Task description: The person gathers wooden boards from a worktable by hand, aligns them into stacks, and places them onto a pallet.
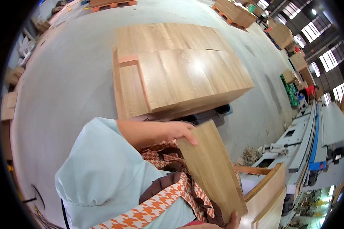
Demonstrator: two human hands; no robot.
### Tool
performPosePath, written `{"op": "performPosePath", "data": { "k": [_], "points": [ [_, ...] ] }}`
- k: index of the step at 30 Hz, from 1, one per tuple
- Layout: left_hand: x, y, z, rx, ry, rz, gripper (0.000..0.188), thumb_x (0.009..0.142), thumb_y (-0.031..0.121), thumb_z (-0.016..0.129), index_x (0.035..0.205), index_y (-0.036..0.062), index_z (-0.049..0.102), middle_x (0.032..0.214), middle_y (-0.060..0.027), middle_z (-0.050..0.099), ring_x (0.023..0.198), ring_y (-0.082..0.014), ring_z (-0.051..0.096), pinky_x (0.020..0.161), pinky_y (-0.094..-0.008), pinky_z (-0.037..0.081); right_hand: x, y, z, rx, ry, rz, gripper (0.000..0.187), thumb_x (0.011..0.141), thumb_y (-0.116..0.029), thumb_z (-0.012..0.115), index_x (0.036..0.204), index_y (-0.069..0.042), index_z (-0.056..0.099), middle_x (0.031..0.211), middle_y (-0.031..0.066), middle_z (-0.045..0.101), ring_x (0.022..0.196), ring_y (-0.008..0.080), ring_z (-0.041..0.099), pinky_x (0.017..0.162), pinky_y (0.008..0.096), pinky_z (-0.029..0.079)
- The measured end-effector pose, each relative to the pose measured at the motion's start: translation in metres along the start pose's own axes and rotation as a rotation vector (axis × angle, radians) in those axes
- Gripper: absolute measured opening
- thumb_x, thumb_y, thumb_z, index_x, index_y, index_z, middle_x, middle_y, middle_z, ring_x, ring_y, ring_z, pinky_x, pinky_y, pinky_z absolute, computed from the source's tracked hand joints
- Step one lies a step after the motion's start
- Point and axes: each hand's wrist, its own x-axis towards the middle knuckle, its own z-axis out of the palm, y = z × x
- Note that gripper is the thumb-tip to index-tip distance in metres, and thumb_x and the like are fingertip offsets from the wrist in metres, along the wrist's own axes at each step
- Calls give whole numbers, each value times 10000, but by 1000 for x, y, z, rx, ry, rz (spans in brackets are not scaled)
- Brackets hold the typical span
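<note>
A wood-grain board [214,166] is held up slantwise in front of my body, its broad face turned upward. At the board's far end, my left hand [180,131] grips the edge with thumb and fingers. My right hand [233,221] holds the near end by its corner; only some fingers show at the lower edge. Just beyond my left forearm stands a stack of matching boards [183,72], laid side by side in layers. A gap at the stack's left side exposes a lower board [133,89].
A long machine with a blue rail [314,141] runs along the right. Near it stand upright light panels [269,206]. Pallets with stacked boards [235,13] stand farther back, and a person in red [310,90] is at the machine's far end. Grey floor [72,76] surrounds the stack.
</note>
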Motion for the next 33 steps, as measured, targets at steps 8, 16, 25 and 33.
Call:
{"op": "performPosePath", "data": {
  "k": [8, 16, 25, 33],
  "points": [
    [-172, 37, -143, -166, 747, 280, 559, 663, 294, 681, 1119, 21, 508, 1098, -100, 551, 1037, -202, 502, 888, -318, 380, 95, 58, 189, -153, -365, 412, 495, 792, -290, 554, 1192, -41, 401, 1158, 104, 492, 1063, 248, 477, 858, 416, 421],
    [-262, 36, -314, -573, 937, 517, 656, 775, 594, 444, 1001, -13, 547, 911, -100, 615, 822, -205, 599, 773, -340, 468, 99, 179, 353, 7, -607, 502, 587, 757, -236, 655, 1225, -46, 357, 1179, 81, 462, 1051, 218, 460, 891, 344, 381],
    [-217, 30, -404, -564, 1114, 320, 755, 768, 660, 375, 1040, -30, 515, 869, -91, 611, 726, -200, 595, 697, -367, 483, 90, 199, 397, -331, -516, 825, 653, 781, -419, 593, 1230, -20, 338, 1202, 83, 444, 1094, 206, 438, 881, 339, 389],
    [-144, 37, -350, -560, 1238, 593, 641, 811, 517, 447, 1232, 35, 404, 1166, -117, 509, 1054, -241, 495, 871, -376, 394, 113, 236, 379, -76, -608, 1044, 474, 809, -118, 587, 1221, -43, 365, 1204, 68, 450, 1096, 213, 434, 946, 381, 333]
  ]
}}
